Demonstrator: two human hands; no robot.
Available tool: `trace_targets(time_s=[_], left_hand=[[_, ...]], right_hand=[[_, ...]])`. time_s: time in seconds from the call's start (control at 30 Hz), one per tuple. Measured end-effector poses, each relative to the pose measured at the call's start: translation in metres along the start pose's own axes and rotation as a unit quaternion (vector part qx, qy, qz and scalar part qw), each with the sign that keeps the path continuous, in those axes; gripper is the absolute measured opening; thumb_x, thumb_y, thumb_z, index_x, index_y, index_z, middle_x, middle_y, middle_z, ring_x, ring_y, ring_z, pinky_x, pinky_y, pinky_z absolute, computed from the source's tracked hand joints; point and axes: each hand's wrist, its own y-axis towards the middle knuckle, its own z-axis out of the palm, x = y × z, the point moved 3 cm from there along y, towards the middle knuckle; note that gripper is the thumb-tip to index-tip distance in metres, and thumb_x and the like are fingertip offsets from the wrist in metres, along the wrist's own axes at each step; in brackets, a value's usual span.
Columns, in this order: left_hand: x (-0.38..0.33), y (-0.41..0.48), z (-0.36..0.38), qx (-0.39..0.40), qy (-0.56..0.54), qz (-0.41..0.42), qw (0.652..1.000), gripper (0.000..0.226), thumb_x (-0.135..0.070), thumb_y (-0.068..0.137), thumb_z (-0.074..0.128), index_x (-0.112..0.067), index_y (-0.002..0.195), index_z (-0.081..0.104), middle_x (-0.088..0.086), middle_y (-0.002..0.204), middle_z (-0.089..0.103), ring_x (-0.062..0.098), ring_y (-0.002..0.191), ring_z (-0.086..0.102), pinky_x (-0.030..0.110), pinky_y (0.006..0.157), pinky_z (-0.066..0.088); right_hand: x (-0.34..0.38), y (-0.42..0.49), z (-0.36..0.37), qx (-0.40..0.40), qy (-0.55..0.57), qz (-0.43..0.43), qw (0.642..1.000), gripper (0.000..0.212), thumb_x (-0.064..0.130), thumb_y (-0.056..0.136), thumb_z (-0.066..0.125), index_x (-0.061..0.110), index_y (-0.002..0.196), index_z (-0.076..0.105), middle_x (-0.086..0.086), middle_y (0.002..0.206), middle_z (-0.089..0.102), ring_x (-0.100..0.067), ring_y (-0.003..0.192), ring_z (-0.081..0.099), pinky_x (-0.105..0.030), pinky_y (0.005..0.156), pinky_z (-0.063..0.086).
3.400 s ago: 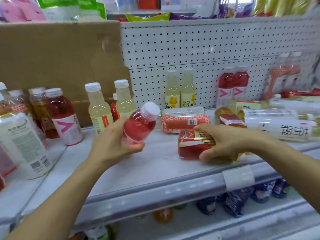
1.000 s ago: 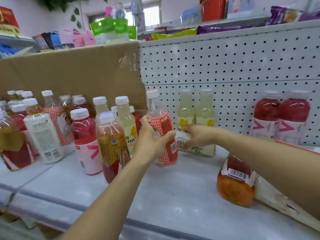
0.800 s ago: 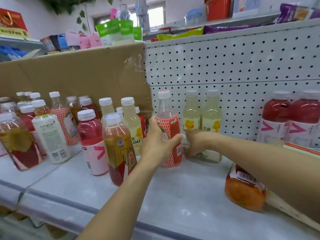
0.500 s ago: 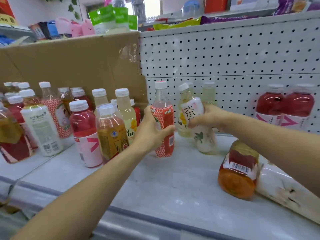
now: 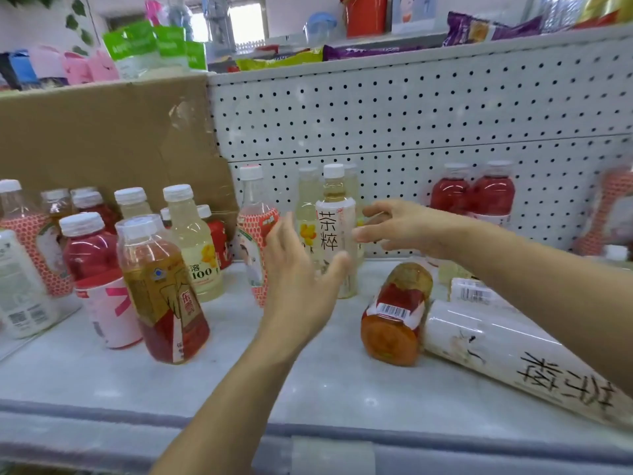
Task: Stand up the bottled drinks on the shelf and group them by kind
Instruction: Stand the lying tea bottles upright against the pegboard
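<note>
A white-labelled tea bottle [image 5: 334, 214] stands upright mid-shelf beside a red honeycomb-labelled bottle [image 5: 255, 231]. My left hand [image 5: 301, 269] hovers open in front of both, fingers straight, holding nothing. My right hand [image 5: 407, 228] is open just right of the tea bottle, fingers spread, apart from it. An orange-red bottle [image 5: 394, 317] and a second white tea bottle [image 5: 520, 358] lie on their sides at the right. Two pale yellow bottles [image 5: 306, 207] stand behind the tea bottle. Two red bottles [image 5: 472, 193] stand against the pegboard.
Several upright bottles crowd the left: an amber one [image 5: 161, 293], a red one [image 5: 96, 275], a yellow one [image 5: 195, 248]. A cardboard sheet [image 5: 102, 138] and white pegboard [image 5: 411, 114] back the grey shelf [image 5: 239, 378]. More lying bottles sit at the far right [image 5: 472, 293].
My right hand stood the white tea bottle upright and let go of it. My left hand released the red honeycomb bottle. Both hands have drawn back, open.
</note>
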Motion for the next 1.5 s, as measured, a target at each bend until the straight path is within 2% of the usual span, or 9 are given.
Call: trace_targets(time_s=[0.13,0.27,0.47,0.63,0.73,0.87,1.0,1.23,1.5], left_hand=[[-0.027,-0.003,0.052,0.174,0.041,-0.005,0.984,0.085,-0.064,0.090,0.054,-0.022,0.155,0.018,-0.001,0.160,0.028,0.022,0.143,0.033,0.048,0.113,0.036],[-0.032,0.003,0.081,0.296,0.126,-0.076,0.944,0.073,-0.074,0.087,0.047,-0.016,0.132,0.045,0.010,0.125,0.056,0.023,0.108,0.053,0.038,0.093,0.047],[-0.025,0.014,0.081,0.363,0.124,-0.144,0.912,0.071,-0.070,0.078,0.065,-0.016,0.123,0.054,0.004,0.116,0.060,0.020,0.095,0.061,0.037,0.082,0.055],[-0.020,-0.003,0.069,0.357,0.002,-0.164,0.920,0.047,-0.050,0.089,0.065,-0.018,0.120,0.049,0.001,0.099,0.061,0.015,0.085,0.061,0.030,0.078,0.055],[-0.012,-0.018,0.051,0.328,-0.098,-0.168,0.924,0.058,-0.042,0.094,0.062,-0.020,0.141,0.037,0.002,0.115,0.060,0.016,0.093,0.063,0.028,0.075,0.054],[0.004,-0.043,0.029,0.194,-0.222,-0.106,0.950,0.063,-0.038,0.094,0.062,-0.033,0.148,0.028,-0.001,0.127,0.059,0.015,0.105,0.065,0.038,0.091,0.055],[0.024,-0.056,0.000,0.068,-0.165,-0.024,0.984,0.078,-0.033,0.087,0.073,-0.029,0.148,0.026,-0.004,0.133,0.048,0.012,0.119,0.052,0.034,0.099,0.047],[0.054,-0.056,-0.039,0.010,-0.081,-0.025,0.996,0.095,-0.033,0.084,0.077,-0.025,0.155,0.015,-0.003,0.138,0.031,0.017,0.132,0.036,0.043,0.115,0.035],[0.059,-0.064,-0.053,-0.013,-0.069,-0.017,0.997,0.094,-0.029,0.086,0.075,-0.019,0.155,0.012,0.002,0.145,0.026,0.004,0.127,0.025,0.025,0.110,0.024]], right_hand=[[-0.013,-0.046,-0.026,-0.026,-0.094,-0.008,0.995,0.054,0.042,0.086,0.072,0.019,0.132,0.056,0.001,0.122,0.062,-0.017,0.107,0.061,-0.040,0.100,0.050],[-0.036,-0.092,-0.039,0.008,-0.197,0.001,0.980,0.038,0.048,0.087,0.068,0.022,0.116,0.065,0.008,0.103,0.067,-0.010,0.093,0.065,-0.030,0.083,0.055],[-0.061,-0.140,-0.038,0.030,-0.301,0.043,0.952,0.042,0.059,0.074,0.071,0.034,0.106,0.061,0.015,0.095,0.063,-0.006,0.086,0.061,-0.033,0.082,0.054],[-0.067,-0.164,-0.023,0.003,-0.324,0.054,0.944,0.059,0.055,0.075,0.075,0.032,0.124,0.053,0.011,0.116,0.062,-0.013,0.099,0.060,-0.037,0.090,0.051],[-0.077,-0.186,-0.028,0.032,-0.368,0.109,0.923,0.082,0.054,0.077,0.075,0.032,0.145,0.036,0.011,0.138,0.053,-0.013,0.111,0.056,-0.032,0.094,0.048],[-0.086,-0.210,-0.035,0.039,-0.366,0.153,0.917,0.086,0.049,0.075,0.078,0.030,0.146,0.031,0.008,0.133,0.057,-0.014,0.102,0.063,-0.035,0.091,0.054],[-0.076,-0.217,-0.024,-0.012,-0.401,0.131,0.907,0.084,0.051,0.071,0.079,0.033,0.135,0.028,0.003,0.128,0.058,-0.014,0.098,0.059,-0.038,0.091,0.053],[0.001,-0.216,-0.020,-0.081,-0.456,0.062,0.884,0.070,0.063,0.058,0.082,0.032,0.111,0.049,0.018,0.091,0.058,-0.007,0.079,0.059,-0.031,0.070,0.053],[0.079,-0.178,-0.022,-0.068,-0.290,-0.017,0.955,0.051,0.043,0.056,0.088,0.021,0.097,0.065,-0.003,0.094,0.071,-0.023,0.072,0.072,-0.041,0.070,0.062]])
